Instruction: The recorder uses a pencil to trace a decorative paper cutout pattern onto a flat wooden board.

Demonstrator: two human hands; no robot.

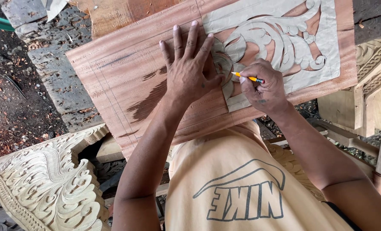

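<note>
The left hand (189,70) lay flat, fingers spread, pinning a pale paper stencil (280,42) against a reddish wooden plank (126,81). The right hand (263,87) gripped a yellow pencil (248,78), its tip at the stencil's near-left edge. The plank's left half showed only faint ruled lines, so the tracing seemed far from finished. The plank rested on rough grey timbers (53,64); finished pale carvings (49,184) stood near left, over a chip-strewn dirt floor (6,111).
</note>
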